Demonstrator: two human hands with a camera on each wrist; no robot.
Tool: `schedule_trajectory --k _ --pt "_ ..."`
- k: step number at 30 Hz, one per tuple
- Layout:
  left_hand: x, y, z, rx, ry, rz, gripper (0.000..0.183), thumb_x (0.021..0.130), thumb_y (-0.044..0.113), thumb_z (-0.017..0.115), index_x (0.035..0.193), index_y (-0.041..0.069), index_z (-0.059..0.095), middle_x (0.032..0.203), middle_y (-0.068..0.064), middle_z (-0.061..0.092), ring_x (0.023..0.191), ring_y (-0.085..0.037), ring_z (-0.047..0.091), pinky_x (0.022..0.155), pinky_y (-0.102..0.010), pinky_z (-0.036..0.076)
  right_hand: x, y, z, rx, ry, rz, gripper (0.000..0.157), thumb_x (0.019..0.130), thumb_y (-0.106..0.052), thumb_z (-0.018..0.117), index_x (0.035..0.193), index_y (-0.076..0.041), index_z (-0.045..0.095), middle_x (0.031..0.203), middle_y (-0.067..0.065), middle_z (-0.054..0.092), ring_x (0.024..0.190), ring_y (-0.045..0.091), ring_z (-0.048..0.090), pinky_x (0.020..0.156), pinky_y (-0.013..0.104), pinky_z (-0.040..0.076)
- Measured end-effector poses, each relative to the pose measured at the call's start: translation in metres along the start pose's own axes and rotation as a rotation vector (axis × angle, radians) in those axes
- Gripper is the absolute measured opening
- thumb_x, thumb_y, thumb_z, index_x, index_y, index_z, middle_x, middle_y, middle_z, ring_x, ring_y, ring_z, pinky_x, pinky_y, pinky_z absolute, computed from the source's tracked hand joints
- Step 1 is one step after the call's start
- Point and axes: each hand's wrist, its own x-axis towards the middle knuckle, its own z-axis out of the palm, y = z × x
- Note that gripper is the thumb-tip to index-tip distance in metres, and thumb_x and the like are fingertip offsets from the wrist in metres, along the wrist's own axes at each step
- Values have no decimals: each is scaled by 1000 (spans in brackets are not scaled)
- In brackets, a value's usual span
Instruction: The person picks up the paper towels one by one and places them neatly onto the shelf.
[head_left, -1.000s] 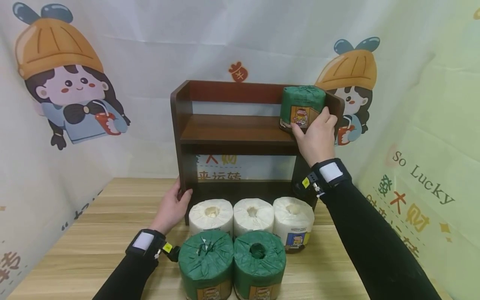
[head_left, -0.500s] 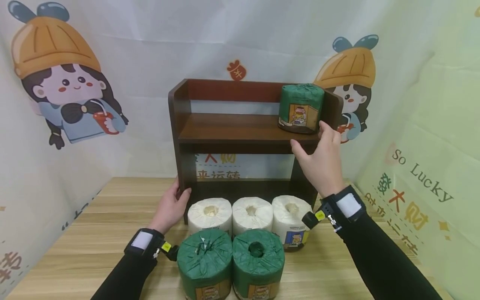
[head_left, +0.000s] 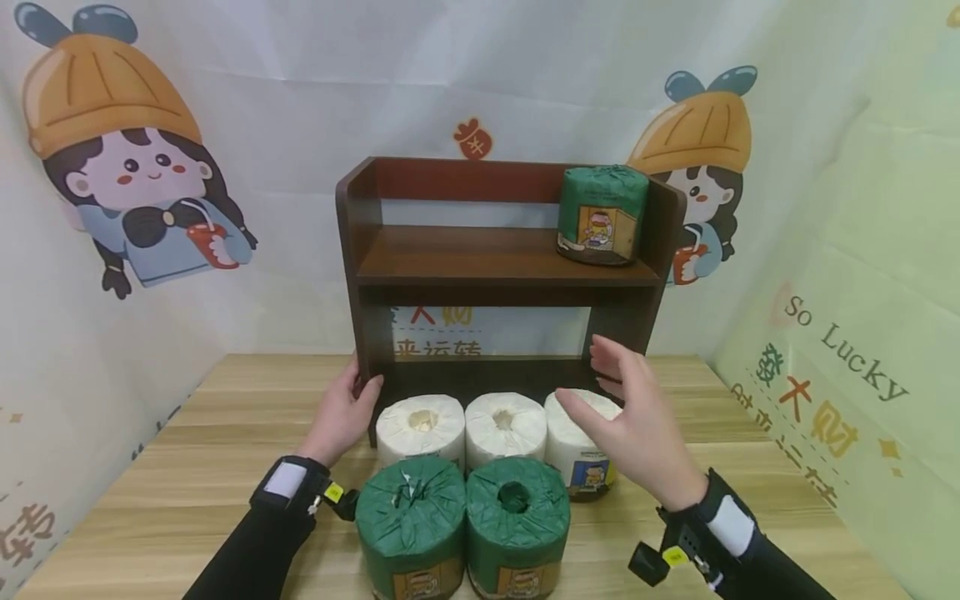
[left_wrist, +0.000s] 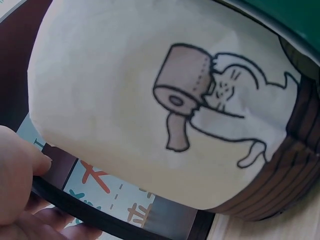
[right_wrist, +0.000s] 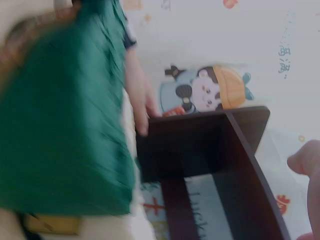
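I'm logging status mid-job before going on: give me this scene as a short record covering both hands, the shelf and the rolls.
Left hand: grips the left side panel of the shelf
Right hand: holds nothing; overlaps the right white roll in the head view, contact unclear
Shelf position: upright on the wooden table
Upper level: one green roll, upright, at the right end
White rolls: three, upright in a row before the shelf
Front green rolls: two, upright, side by side, nearest the person
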Motion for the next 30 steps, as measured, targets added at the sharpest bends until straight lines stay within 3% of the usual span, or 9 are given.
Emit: schedule_trajectory --k 8,15,21,30 --pt "0 1 -1 3 -3 -16 55 107 26 46 157 23 24 148 -15 40 129 -33 39 100 -57 42 -44 10 17 313 -242 36 63 94 -19 72 146 -18 37 137 1 49 122 21 48 98 54 46" --pt "0 1 0 11 -4 -14 54 107 27 45 157 21 25 148 -17 40 129 -34 39 99 -57 43 -67 21 31 375 -387 116 76 90 -20 76 150 -18 30 143 10 43 124 23 45 101 57 40" --pt "0 2 1 2 -3 -4 52 107 26 45 156 22 27 147 -17 41 129 -36 40 98 -57 43 -78 29 41 377 -462 154 89 84 -24 82 152 -13 25 147 2 38 124 17 43 103 54 36" --pt "1 -1 3 8 -7 -1 53 108 26 45 156 19 25 148 -17 40 129 -35 40 98 -57 43 -91 40 58 468 -536 162 100 80 -20 86 154 -21 19 148 -6 32 133 18 31 105 58 27"
